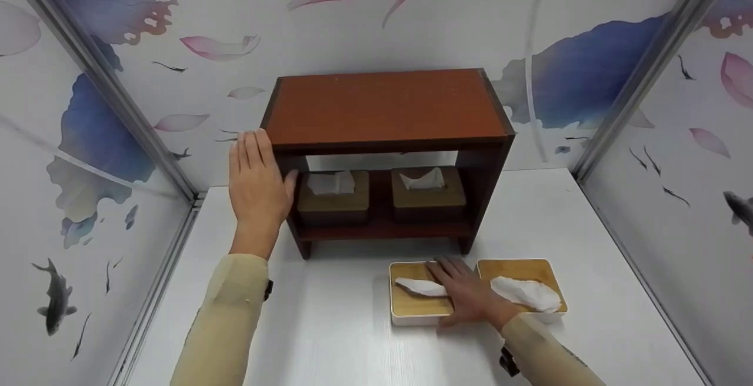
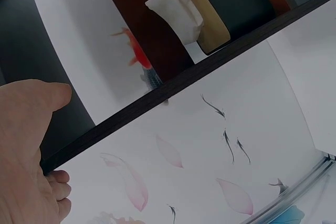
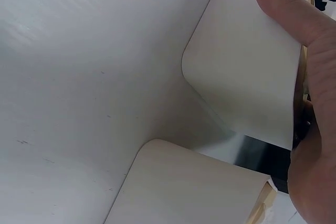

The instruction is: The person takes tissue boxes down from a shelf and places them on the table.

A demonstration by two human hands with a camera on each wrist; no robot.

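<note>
My left hand (image 1: 257, 189) holds the upper left side of a reddish-brown wooden shelf (image 1: 388, 106). In the left wrist view its thumb (image 2: 59, 95) lies inside the side panel's dark edge, with the fingertips on the outer side. My right hand (image 1: 467, 292) reaches across a white tissue box (image 1: 406, 309) with a wood-coloured lid and grips it, thumb against the near wall. The fingers partly cover its lid; a white tissue sticks out. Just right of it stands a similar tissue box (image 1: 517, 267), below the right wrist.
Inside the shelf stand two darker tissue boxes, a left one (image 1: 335, 202) and a right one (image 1: 432, 202), each with a tissue showing. The white table (image 1: 329, 321) is bounded by printed panels and metal corner posts (image 1: 132, 100).
</note>
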